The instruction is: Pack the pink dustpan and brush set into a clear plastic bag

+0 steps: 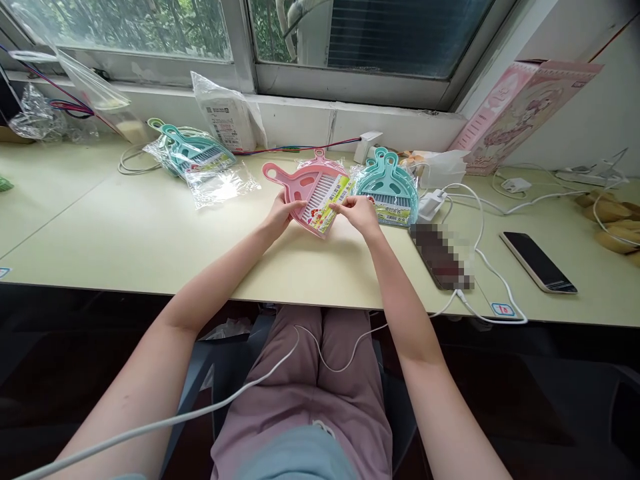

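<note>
Pink dustpan-and-brush set (317,192), white-bristled, yellow-labelled, tilted over the pale table (170,233)

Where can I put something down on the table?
Biggest patch: the table left of the left forearm, between the left teal dustpans and front edge. Smaller: right of the rightmost phone, by the front edge. Crowded: around the white charger and pink dustpan.

We see soft daylight from the window (400,37) across the frame's top brighten the table (125,233), with the lower right dark and one phone (437,257) pixelated.

2 hands (361,212), 2 cell phs (537,262)
</note>
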Demonstrator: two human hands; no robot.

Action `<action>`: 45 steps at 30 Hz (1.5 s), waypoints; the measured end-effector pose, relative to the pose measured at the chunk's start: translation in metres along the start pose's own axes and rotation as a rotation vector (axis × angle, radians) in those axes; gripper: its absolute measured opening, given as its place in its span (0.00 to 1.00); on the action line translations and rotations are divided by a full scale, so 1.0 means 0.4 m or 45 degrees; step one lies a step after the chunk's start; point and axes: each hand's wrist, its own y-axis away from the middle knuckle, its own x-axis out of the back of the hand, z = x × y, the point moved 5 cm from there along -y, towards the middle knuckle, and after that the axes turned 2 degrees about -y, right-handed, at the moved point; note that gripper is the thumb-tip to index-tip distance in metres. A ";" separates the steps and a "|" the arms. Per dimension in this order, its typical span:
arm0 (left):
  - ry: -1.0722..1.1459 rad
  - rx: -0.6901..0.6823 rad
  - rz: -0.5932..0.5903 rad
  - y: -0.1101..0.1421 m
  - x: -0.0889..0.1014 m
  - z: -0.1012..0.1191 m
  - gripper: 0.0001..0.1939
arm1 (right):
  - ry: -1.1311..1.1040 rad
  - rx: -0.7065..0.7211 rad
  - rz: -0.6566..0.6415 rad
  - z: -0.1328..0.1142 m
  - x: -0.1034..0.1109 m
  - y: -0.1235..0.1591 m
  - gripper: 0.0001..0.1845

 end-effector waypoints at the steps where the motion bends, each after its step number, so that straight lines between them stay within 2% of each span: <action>1: -0.015 0.000 -0.010 0.002 -0.001 0.001 0.28 | 0.056 0.010 -0.006 -0.002 0.003 0.002 0.26; 5: -0.035 -0.007 -0.041 0.015 -0.015 0.007 0.32 | 0.163 0.007 0.015 -0.008 -0.002 0.012 0.25; 11: -0.036 -0.100 -0.196 0.033 -0.051 0.026 0.44 | 0.202 -0.046 0.089 -0.004 -0.006 0.012 0.24; 20: -0.050 -0.086 -0.151 0.030 -0.040 0.019 0.45 | 0.209 -0.069 0.119 0.004 0.002 0.008 0.27; 26: -0.089 -0.106 -0.172 0.024 -0.037 0.017 0.45 | 0.176 -0.127 0.122 0.021 0.001 -0.002 0.26; 28: -0.088 -0.091 -0.167 0.027 -0.039 0.024 0.44 | 0.077 -0.137 0.164 0.028 0.005 -0.007 0.24; 31: -0.076 -0.084 -0.159 0.031 -0.045 0.036 0.44 | -0.244 -0.140 0.213 0.035 0.004 -0.014 0.24; 34: -0.059 -0.100 -0.154 0.028 -0.053 0.040 0.46 | -0.662 -0.142 0.137 0.035 -0.018 -0.017 0.26; 37: -0.050 -0.138 -0.168 0.025 -0.061 0.043 0.47 | -0.951 -0.148 0.028 0.030 -0.045 -0.016 0.24; 41: -0.079 -0.144 -0.237 0.032 -0.066 0.050 0.46 | -1.101 -0.194 0.046 0.036 -0.055 -0.016 0.20; 45: -0.172 -0.163 -0.271 0.039 -0.060 0.058 0.46 | -1.045 -0.232 0.095 0.047 -0.049 -0.016 0.19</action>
